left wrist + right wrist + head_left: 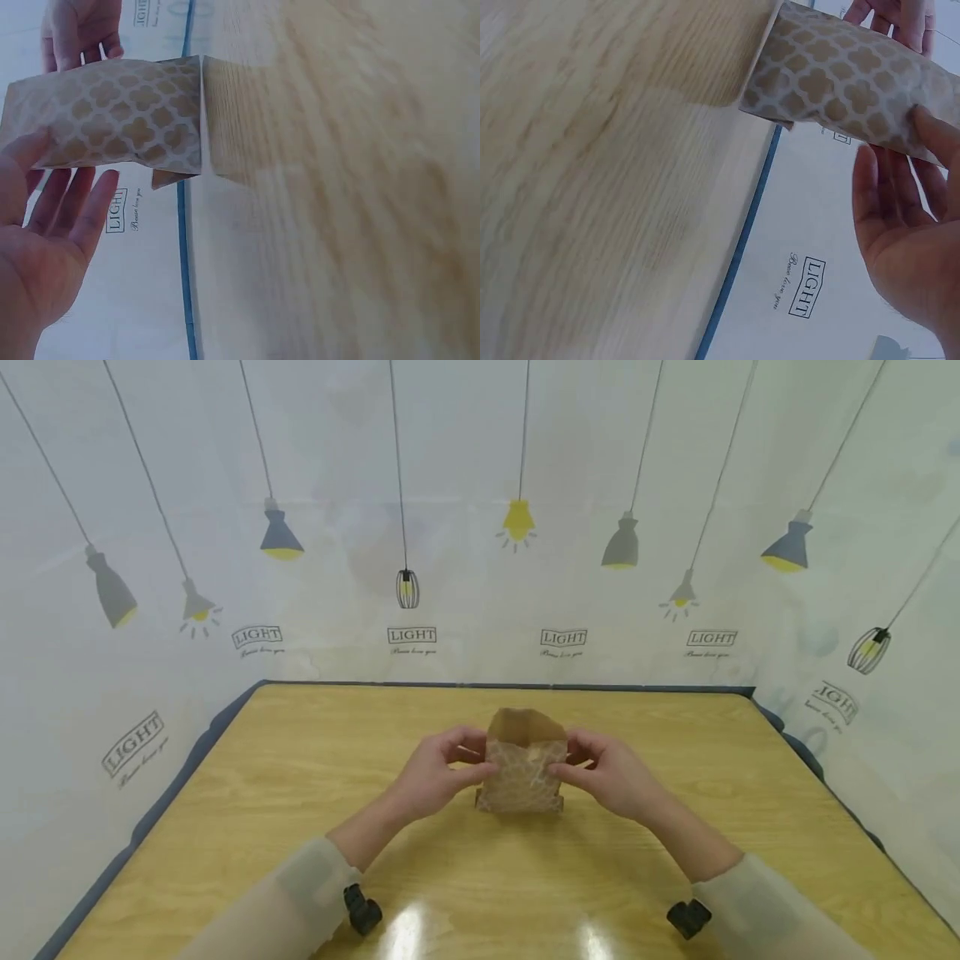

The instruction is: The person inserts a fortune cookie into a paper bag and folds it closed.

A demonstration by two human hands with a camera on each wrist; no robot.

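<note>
A brown paper bag (522,785) with a white quatrefoil lattice print stands upright on the table, its plain brown inner back wall showing above the lower front edge. On its left side my left hand (442,772) pinches the bag, thumb on the printed front and fingers behind. My right hand (611,774) holds the opposite side the same way. In the left wrist view the printed bag (127,112) has its base at the tabletop, with a folded corner sticking out. The right wrist view shows the bag (840,75) between both hands. Its inside bottom is hidden.
The glossy wooden table (300,760) has a dark blue edge at the back and sides. Behind it hangs a pale wall covering (465,527) printed with lamps and the word LIGHT. Small black devices (363,910) sit at both sleeve cuffs.
</note>
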